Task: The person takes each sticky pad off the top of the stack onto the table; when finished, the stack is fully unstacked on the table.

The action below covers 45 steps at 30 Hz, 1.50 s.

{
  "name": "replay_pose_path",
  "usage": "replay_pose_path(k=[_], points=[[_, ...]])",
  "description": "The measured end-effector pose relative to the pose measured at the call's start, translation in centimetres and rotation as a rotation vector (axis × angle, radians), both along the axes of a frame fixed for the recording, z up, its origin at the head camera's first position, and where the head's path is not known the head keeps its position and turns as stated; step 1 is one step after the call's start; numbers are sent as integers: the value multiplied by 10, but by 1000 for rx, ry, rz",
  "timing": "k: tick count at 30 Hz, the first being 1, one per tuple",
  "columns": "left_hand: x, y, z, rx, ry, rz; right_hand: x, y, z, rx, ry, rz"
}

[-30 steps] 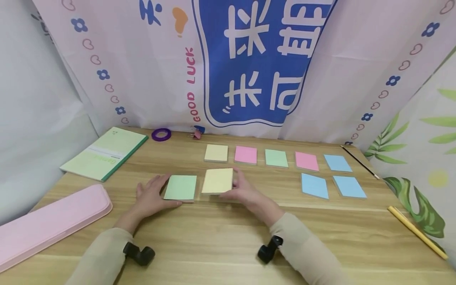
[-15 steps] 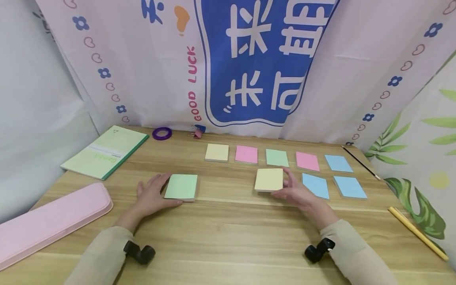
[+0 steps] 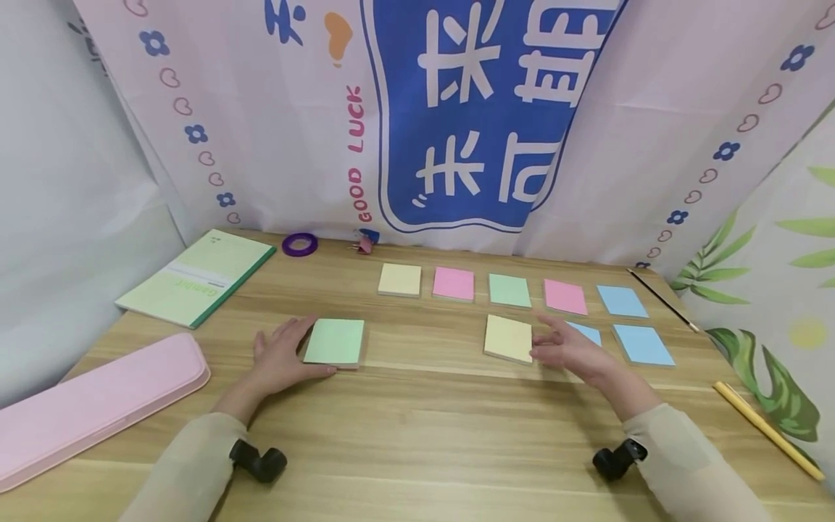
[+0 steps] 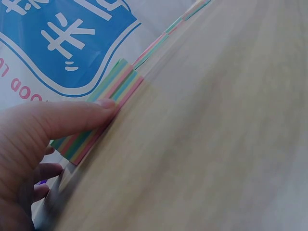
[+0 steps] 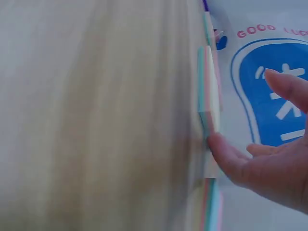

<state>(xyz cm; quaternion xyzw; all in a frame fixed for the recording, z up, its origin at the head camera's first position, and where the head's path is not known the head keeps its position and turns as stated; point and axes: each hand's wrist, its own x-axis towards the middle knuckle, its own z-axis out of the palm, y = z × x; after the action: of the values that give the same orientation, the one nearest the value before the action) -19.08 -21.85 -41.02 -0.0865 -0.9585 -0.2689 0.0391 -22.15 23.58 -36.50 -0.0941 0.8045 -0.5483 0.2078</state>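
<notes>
The left hand (image 3: 277, 357) lies flat on the wooden table (image 3: 417, 435), fingers straight, thumb along the near edge of the green-topped sticky-note pad (image 3: 334, 341) — steadying it rather than lifting it; the left wrist view shows striped multicolour layers under that thumb. The right hand (image 3: 569, 351) is released, fingers relaxed and spread, touching the right edge of the yellow-topped pad (image 3: 508, 338), which rests flat in the front row beside a blue pad (image 3: 587, 332) the hand partly covers. A back row of five pads (image 3: 509, 290) lies aligned, apparently sorted. The backdrop (image 3: 457, 109) reads "GOOD LUCK" beside large Chinese characters; the green notebook (image 3: 196, 277) label is illegible.
</notes>
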Motion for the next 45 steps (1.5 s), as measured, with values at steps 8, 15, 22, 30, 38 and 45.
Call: replay_pose_path(k=[8,15,22,30,38,45], points=[[-2,-5,-3,-14,14,4,-2,-63,17,-122,107,171],[-3,0,-5,-3,11,-12,-4,-152,4,-248,44,312],[-3,2,-5,-1,10,-23,-7,-214,-15,-127,42,263],[-1,-1,-4,3,12,-12,-7,-249,-31,269,339,237],[0,0,-3,8,17,-18,-2,-257,-31,397,432,177],[0,0,-2,14,13,-35,-4,-251,-36,112,375,145]])
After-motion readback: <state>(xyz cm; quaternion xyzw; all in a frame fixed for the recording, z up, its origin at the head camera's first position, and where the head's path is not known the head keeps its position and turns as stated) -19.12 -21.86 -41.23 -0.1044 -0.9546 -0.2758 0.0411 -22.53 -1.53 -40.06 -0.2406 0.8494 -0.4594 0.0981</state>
